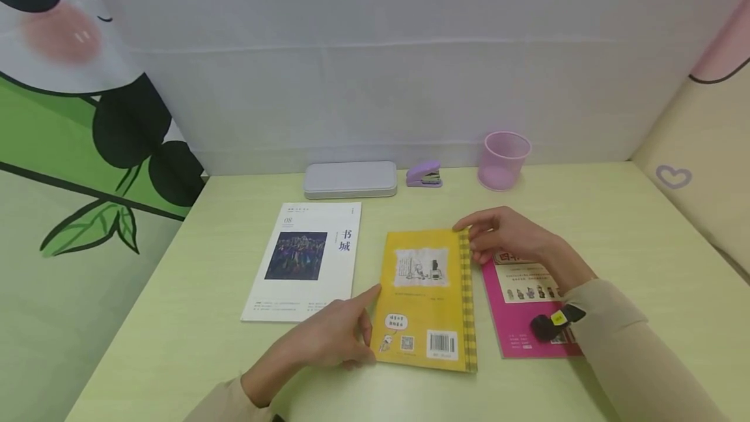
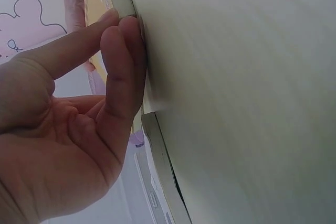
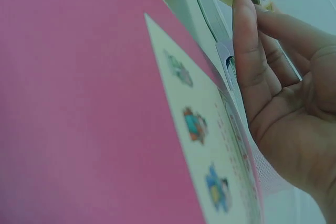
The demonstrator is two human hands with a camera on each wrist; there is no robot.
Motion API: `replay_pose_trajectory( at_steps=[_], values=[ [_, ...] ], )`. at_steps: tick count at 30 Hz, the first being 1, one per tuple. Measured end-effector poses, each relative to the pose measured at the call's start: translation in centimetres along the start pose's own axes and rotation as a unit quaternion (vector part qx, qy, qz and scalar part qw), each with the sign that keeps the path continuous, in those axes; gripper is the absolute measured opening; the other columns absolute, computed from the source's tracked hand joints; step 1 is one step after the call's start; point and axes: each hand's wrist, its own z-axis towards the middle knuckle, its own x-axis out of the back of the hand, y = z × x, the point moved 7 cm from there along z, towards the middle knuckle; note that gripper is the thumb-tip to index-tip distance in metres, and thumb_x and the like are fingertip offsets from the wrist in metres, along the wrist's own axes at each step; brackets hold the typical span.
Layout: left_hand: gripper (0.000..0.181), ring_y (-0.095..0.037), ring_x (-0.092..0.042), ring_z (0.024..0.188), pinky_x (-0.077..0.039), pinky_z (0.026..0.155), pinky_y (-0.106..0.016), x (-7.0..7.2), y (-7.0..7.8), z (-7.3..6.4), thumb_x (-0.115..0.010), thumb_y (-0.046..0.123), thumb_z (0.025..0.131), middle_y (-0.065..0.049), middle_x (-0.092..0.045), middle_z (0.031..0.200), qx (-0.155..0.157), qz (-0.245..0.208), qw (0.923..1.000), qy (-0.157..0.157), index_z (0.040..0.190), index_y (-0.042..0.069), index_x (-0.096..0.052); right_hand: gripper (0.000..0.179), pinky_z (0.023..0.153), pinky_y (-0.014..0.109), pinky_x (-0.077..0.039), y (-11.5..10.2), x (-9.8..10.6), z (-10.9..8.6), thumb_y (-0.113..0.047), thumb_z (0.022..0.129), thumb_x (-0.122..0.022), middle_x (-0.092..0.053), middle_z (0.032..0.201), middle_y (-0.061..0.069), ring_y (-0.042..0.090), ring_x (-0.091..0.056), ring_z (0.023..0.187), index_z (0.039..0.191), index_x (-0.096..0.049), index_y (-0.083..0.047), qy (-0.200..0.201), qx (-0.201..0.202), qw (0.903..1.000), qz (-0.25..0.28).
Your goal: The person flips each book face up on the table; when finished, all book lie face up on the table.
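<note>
In the head view a yellow book (image 1: 418, 308) with a checked spine strip and a barcode lies in the middle of the table, between my hands. My left hand (image 1: 331, 337) holds it at the lower left corner, thumb at the corner and index finger along the left edge. At the upper right corner my right hand (image 1: 510, 233) grips the book, one finger reaching over its top edge. A pink book (image 1: 510, 327) lies under my right forearm, partly hidden by it. To the left, a white magazine (image 1: 340, 285) with a dark picture lies flat, close to my left hand.
Along the back edge stand a pale flat case (image 1: 350, 180), a purple stapler (image 1: 424, 174) and a pink mesh cup (image 1: 504, 161). A white cloth (image 1: 381, 83) hangs behind the table (image 1: 193, 331). Cartoon-printed panels flank both sides.
</note>
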Motion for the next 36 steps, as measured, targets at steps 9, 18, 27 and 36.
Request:
replay_pose_trajectory(
  at_steps=[9, 18, 27, 36],
  values=[
    [0.115, -0.018, -0.061, 0.057, -0.049, 0.050, -0.029, 0.1, -0.1, 0.0, -0.093, 0.002, 0.073, -0.002, -0.063, 0.084, -0.004, 0.013, 0.9999, 0.002, 0.167, 0.003, -0.026, 0.045, 0.076, 0.036, -0.066, 0.2, 0.2, -0.2, -0.004, 0.097, -0.072, -0.072, 0.096, 0.012, 0.021, -0.075, 0.077, 0.140, -0.064, 0.000, -0.011, 0.004, 0.9997, 0.020],
    [0.121, -0.015, -0.054, 0.069, -0.045, 0.060, -0.026, 0.0, 0.3, -0.1, -0.098, 0.018, 0.068, 0.001, -0.060, 0.080, 0.006, 0.085, 0.9961, 0.022, 0.166, 0.004, -0.029, 0.045, 0.072, 0.035, -0.066, -0.2, 0.3, -0.3, -0.004, 0.097, -0.071, -0.074, 0.087, 0.010, 0.018, -0.072, 0.071, 0.141, -0.063, 0.001, -0.009, 0.015, 0.9995, 0.025],
    [0.123, -0.014, -0.054, 0.079, -0.046, 0.072, -0.027, -0.3, 0.1, -0.1, -0.099, 0.026, 0.068, 0.000, -0.064, 0.095, 0.008, 0.108, 0.9938, 0.025, 0.166, 0.004, -0.028, 0.040, 0.064, 0.030, -0.063, -0.6, 0.2, -0.3, -0.006, 0.099, -0.070, -0.073, 0.078, 0.010, 0.017, -0.069, 0.063, 0.138, -0.065, 0.001, -0.005, 0.028, 0.9993, 0.024],
    [0.123, -0.020, -0.059, 0.108, -0.052, 0.104, -0.049, -0.4, 0.1, -0.4, -0.099, 0.032, 0.068, -0.018, -0.058, 0.152, 0.012, 0.120, 0.9918, 0.042, 0.166, 0.005, -0.029, 0.042, 0.064, 0.031, -0.063, -1.1, 0.0, -0.5, -0.008, 0.099, -0.072, -0.073, 0.086, 0.017, 0.017, -0.069, 0.063, 0.139, -0.064, 0.004, 0.004, 0.033, 0.9991, 0.025]
  ],
)
